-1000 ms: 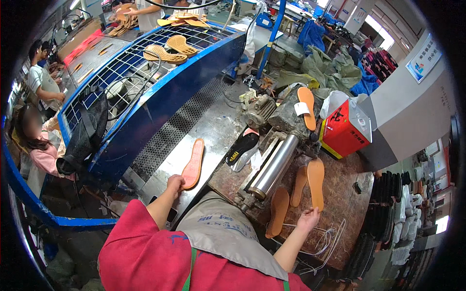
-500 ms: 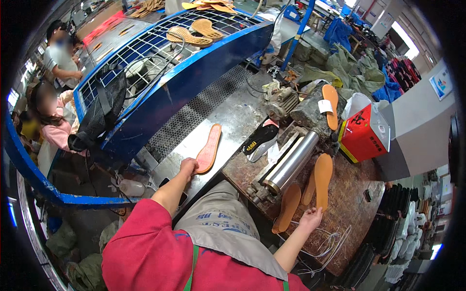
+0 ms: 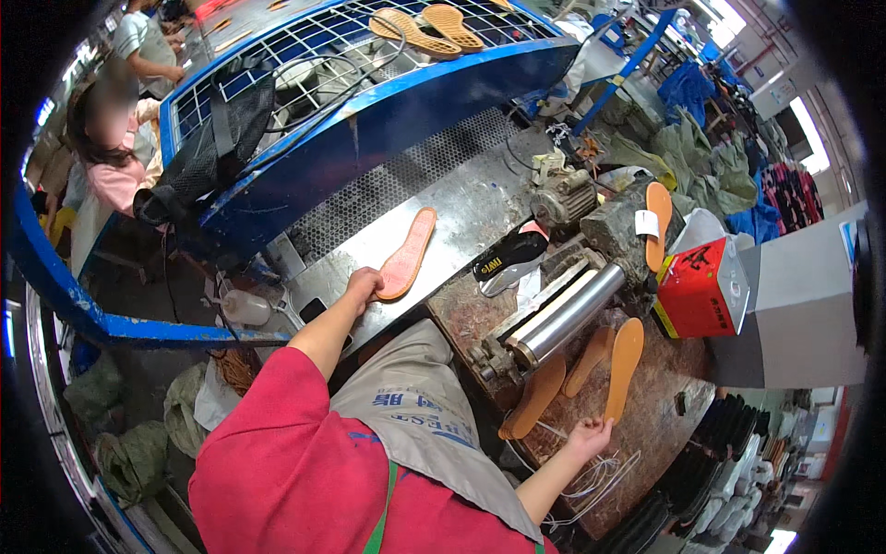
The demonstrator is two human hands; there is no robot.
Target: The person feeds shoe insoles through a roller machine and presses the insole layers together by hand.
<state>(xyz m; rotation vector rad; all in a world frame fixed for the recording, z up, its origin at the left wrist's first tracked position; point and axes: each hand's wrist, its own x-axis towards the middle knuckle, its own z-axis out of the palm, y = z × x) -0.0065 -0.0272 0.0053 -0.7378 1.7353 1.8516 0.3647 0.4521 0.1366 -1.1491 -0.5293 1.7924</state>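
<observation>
The left hand (image 3: 366, 283) holds a flat pink-faced shoe sole (image 3: 409, 254), the right hand (image 3: 589, 437) a flat orange foot-shaped insole (image 3: 625, 369)

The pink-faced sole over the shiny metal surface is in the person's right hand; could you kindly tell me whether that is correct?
Not quite: in the head view, the pink-faced sole over the shiny metal surface is in the person's left hand, while the right hand pinches the end of an orange sole.
</observation>
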